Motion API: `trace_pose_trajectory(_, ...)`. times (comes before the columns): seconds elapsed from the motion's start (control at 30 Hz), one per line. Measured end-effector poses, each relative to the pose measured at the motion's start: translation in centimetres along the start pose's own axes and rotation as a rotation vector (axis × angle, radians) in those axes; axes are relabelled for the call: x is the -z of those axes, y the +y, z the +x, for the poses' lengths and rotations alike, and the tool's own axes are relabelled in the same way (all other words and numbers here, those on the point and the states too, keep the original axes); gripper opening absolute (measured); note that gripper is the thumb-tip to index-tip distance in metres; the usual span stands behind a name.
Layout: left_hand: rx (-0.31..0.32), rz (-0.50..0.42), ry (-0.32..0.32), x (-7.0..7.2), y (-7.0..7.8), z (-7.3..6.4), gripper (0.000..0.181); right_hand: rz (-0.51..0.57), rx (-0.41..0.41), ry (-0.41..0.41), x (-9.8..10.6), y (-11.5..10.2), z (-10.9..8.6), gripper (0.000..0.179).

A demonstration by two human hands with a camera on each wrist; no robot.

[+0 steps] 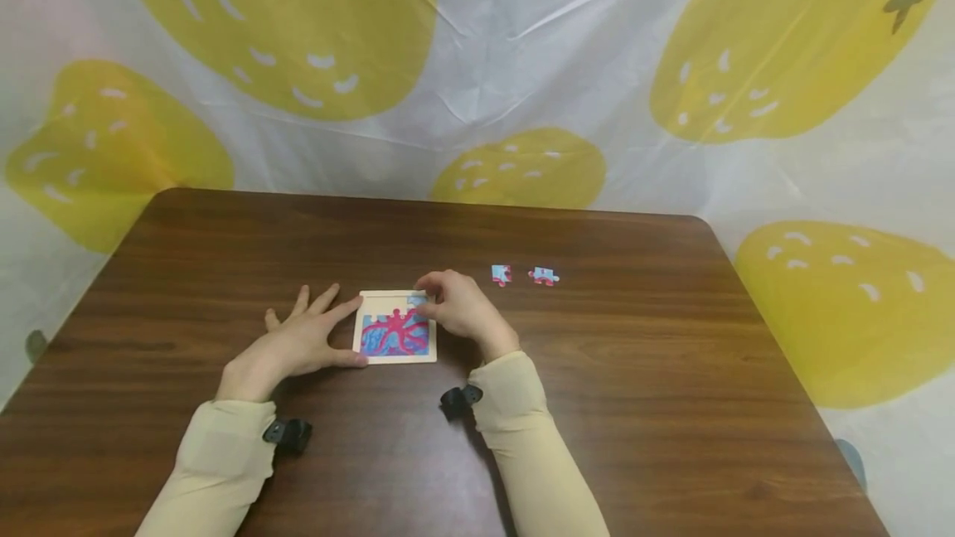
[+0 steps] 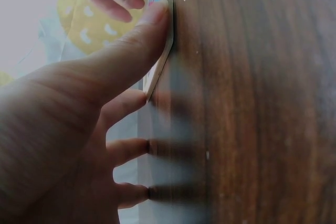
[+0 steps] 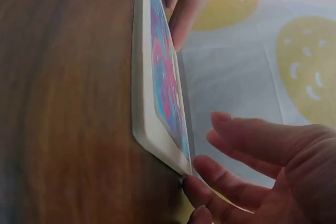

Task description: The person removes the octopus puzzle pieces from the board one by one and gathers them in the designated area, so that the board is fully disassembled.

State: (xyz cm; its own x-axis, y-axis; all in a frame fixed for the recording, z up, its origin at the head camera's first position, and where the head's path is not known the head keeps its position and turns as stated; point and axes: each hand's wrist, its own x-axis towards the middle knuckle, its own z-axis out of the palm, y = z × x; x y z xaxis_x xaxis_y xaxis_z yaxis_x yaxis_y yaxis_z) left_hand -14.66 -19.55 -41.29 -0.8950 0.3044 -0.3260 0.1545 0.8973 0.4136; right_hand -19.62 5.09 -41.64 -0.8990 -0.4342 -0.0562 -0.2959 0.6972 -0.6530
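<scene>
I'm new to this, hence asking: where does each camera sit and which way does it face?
Head: on the head, facing forward and down at the puzzle tray and table; left hand, right hand and sleeves show.
Left wrist: on that wrist, facing the puzzle tray's edge; left hand large, part of right hand above.
Right wrist: on that wrist, facing the puzzle tray side-on; right hand low, part of left hand above.
Both wrist views share the puzzle tray.

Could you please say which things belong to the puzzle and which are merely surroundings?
Puzzle:
Pale square tray with pink octopus picture
Two loose blue-and-pink jigsaw pieces

Surroundings:
Brown wood-grained table
Yellow-printed white cloth
Black wrist devices
</scene>
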Motion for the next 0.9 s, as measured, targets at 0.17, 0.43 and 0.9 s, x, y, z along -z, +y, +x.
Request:
trace_pose_trajectory(0.17, -0.004, 0.003, 0.009, -0.02, 0.11, 0.18, 0.101, -0.015, -0.033, 0.006, -0.10, 0.01, 0.26, 0.027)
trace_pose_trajectory(0.43, -0.011, 0.017, 0.025, -0.37, -0.14, 0.22, 0.102, -0.074, -0.077, -0.012, -0.35, -0.48, -0.05, 0.031)
trace_pose_trajectory(0.9, -0.018, 0.007, 0.021, -0.23, 0.31, 0.84, 0.101, -0.092, -0.107, -0.007, -0.59, -0.28, -0.12, 0.028)
